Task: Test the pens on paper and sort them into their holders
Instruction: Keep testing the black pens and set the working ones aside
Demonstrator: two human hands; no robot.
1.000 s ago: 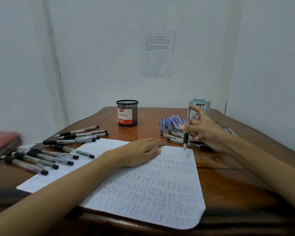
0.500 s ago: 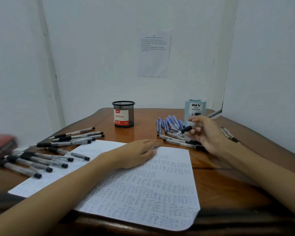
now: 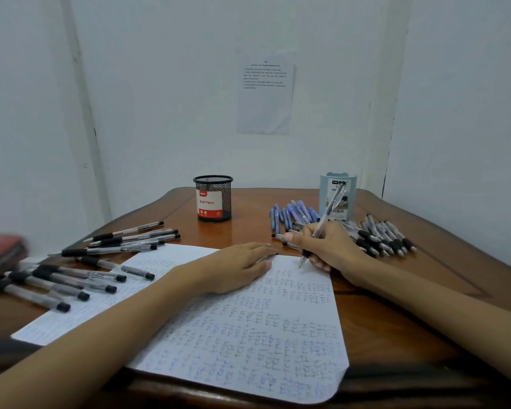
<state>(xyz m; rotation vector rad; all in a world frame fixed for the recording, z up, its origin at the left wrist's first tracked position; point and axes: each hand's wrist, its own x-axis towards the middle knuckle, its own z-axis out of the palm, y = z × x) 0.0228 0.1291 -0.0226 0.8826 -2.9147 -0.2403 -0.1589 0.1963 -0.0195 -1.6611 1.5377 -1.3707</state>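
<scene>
Fingers [image 3: 313, 231] of right hand [image 3: 331, 249] grip clear pen [image 3: 326, 218], tip on scribbled paper [image 3: 248, 335]; left hand [image 3: 236, 267] presses flat, fingers straight.

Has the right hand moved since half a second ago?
Yes. The right hand has come off the pen pile, away from the blue holder, bringing the pen tip down to the paper.
</scene>
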